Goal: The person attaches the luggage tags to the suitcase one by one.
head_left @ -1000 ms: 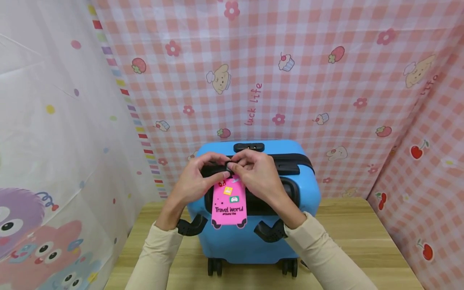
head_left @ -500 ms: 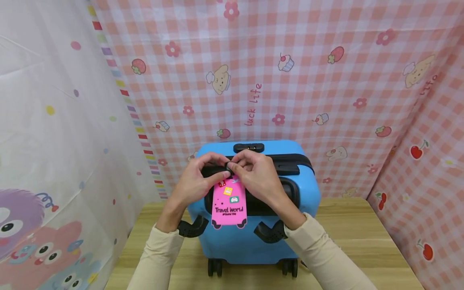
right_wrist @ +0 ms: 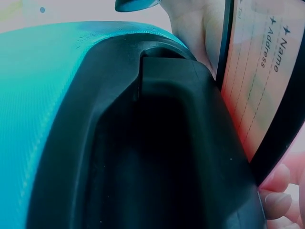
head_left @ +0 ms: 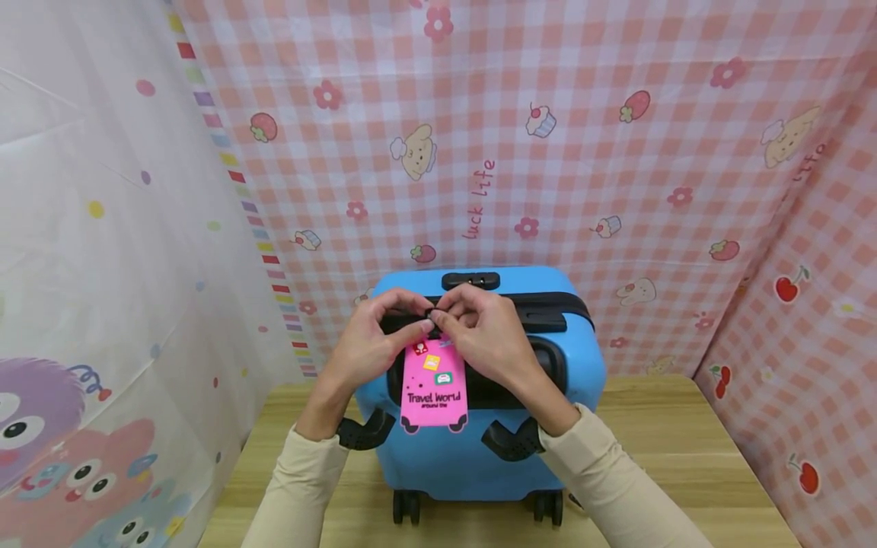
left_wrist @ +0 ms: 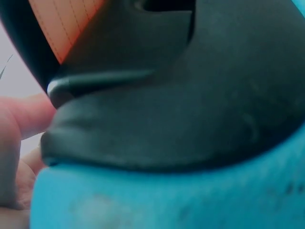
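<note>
- So we've got a blue suitcase (head_left: 473, 460) standing upright on a table (head_left: 658, 464) with a pale wood-grain top, black wheels (head_left: 406, 505) down at the front.
- The pink luggage tag (head_left: 435, 384) hangs in front of the black panel on the suitcase's near side, just below our fingertips. It reads "Travel World" with smaller lettering under that, and has little stickers printed on it.
- Our left hand (head_left: 363, 346) pinches the black strap (head_left: 432, 312) at the top of the tag, thumb below and fingers curled over.
- Our right hand (head_left: 496, 335) pinches that strap too, right up against the left. How exactly the strap runs, we can't tell; fingers cover most of it.
- From the right wrist view we get the tag's back: ruled lines, "Name" and "Address".
- A black combination lock (head_left: 470, 281) sits on top of the case, behind our hands.
- The room's all printed cloth: pink gingham (head_left: 582, 175) behind, with strawberries, cupcakes, flowers and "luck life" running sideways.
- On the left we've got a white sheet (head_left: 123, 251) with dots and cartoon critters, and a striped colour border where it meets the gingham.
- On the right, more checked cloth (head_left: 839, 365), with cherries.
</note>
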Tool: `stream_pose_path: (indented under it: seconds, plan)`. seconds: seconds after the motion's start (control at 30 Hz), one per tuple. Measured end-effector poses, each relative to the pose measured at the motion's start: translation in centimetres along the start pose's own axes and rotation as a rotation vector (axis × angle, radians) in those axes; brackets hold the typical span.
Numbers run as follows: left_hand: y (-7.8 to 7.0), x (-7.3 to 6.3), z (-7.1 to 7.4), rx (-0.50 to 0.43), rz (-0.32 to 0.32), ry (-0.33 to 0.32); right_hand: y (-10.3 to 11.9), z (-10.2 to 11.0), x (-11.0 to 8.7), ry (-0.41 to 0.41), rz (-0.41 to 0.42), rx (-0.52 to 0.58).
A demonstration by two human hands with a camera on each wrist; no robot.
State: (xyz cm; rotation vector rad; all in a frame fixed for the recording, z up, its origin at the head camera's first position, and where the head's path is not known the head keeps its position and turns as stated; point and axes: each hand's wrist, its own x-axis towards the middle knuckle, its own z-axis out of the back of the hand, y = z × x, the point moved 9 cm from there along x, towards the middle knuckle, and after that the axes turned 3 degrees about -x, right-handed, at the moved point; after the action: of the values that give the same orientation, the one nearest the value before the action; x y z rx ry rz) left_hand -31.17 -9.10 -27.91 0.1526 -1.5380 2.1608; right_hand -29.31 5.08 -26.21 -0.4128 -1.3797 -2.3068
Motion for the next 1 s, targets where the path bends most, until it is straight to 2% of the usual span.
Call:
stream_pose_path:
  seconds: [0.43,1.0]
  plan:
    - [0.02,0.10,0.03,-0.009,-0.015,-0.010,0.10,0.04,-0.15,0.028,0.022,0.015]
    - [0.10,0.10,0.19,-0.039,-0.019,-0.002,-0.02,0.07,-0.25,0.031,-0.004,0.038]
